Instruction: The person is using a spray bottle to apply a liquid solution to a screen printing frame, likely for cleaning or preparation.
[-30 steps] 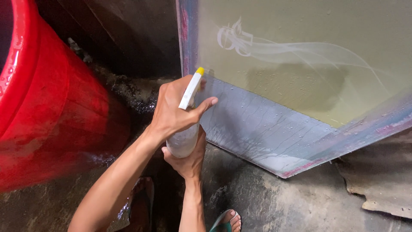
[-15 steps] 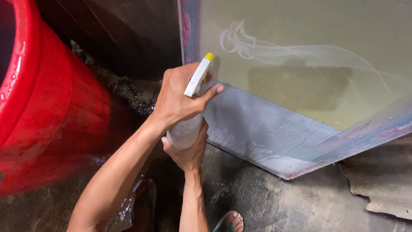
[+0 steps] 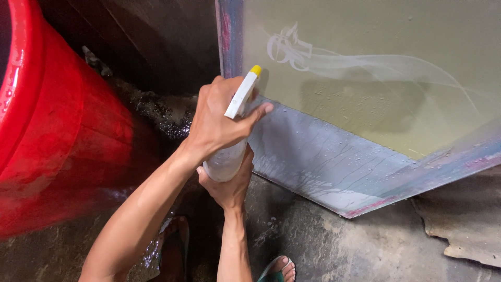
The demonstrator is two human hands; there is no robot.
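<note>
Two hands were on one spray bottle (image 3: 227, 162), close in over the wet concrete floor (image 3: 365, 245), just above my sandalled toes (image 3: 275, 269). My right hand (image 3: 229, 187) came up from below and cupped the bottle's base, fingers curled shut around it. My left hand (image 3: 215, 122) wrapped the neck and head from above, fingers closed tight and thumb stretched out toward the screen. The yellow nozzle (image 3: 255, 69) pointed up and away from me, almost touching the near edge of the mesh.

As I judged it, the step in hand was spraying: the bottle was aimed and gripped, the grey frame (image 3: 323, 162) already beaded and streaked with drops. A next squeeze would have called for the nozzle held steady just off the mesh, the base kept propped by the lower hand.

The bottle was pale and cloudy; I could not tell how full it was. Beyond it the screen stood tilted, its low corner on the floor near the middle, and the olive mesh (image 3: 376, 120) carried a faint whitish swirl design toward its upper left. Off at the floor's left edge sat a big red tub (image 3: 62, 136), wet-sided; its inside was out of sight.
</note>
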